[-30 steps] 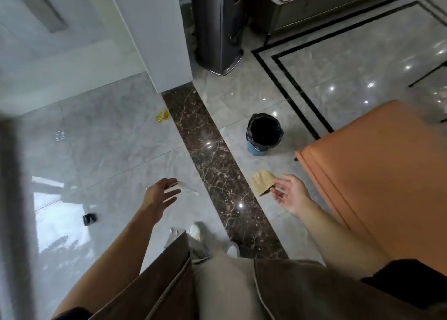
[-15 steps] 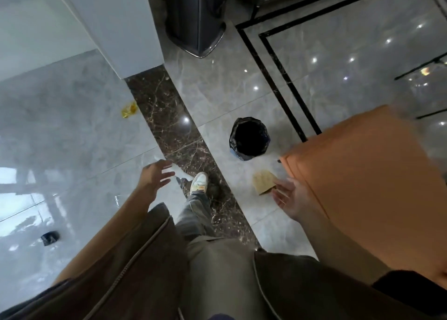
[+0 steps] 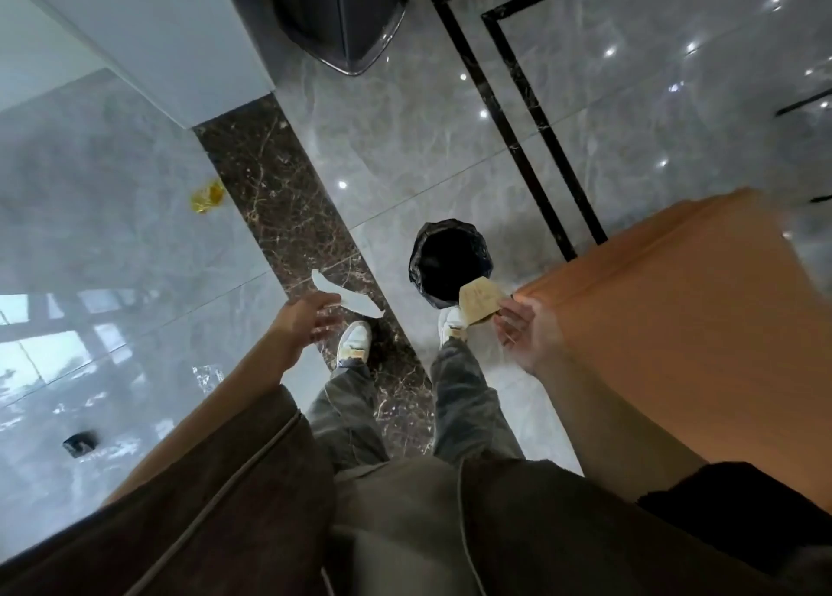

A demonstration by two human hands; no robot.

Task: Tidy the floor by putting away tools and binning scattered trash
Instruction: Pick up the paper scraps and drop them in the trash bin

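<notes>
I stand on the floor (image 3: pixel 405 145) with the bin (image 3: pixel 450 260) just ahead of my right shoe (image 3: pixel 451 323). My right hand (image 3: pixel 526 332) pinches a paper scrap (image 3: pixel 479 300) over the bin's near rim. A sofa (image 3: pixel 675 325) fills my right side. My left hand (image 3: pixel 306 318) holds a thin strip (image 3: pixel 346 296) ahead of my left shoe (image 3: pixel 354 341). Far left, a crumpled wrapper (image 3: pixel 207 196) lies ahead; a small object (image 3: pixel 80 442) lies nearer me.

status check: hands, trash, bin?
Right hand pinching tan paper scrap at the black-lined bin rim. Left hand on white paper strip, grip unclear. Yellow wrapper, small black object on floor.
</notes>
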